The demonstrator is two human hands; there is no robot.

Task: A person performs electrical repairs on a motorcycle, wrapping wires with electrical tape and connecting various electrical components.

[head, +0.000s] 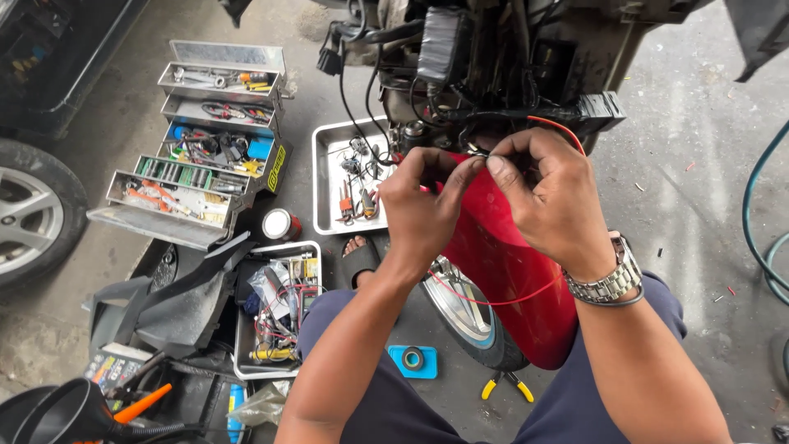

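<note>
Hands (485,193) hide the red wire (493,300) end

One head camera looks steeply down from close above the hands (485,193), facing the scooter's front (red fender (509,271) just beneath them), toolbox (205,140) well off to their left

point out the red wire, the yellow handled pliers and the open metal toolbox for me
red wire (493,301), head view, on the loop sagging below the wrists.
yellow handled pliers (507,385), head view, on the handles.
open metal toolbox (205,146), head view, on its tiered trays.
</note>
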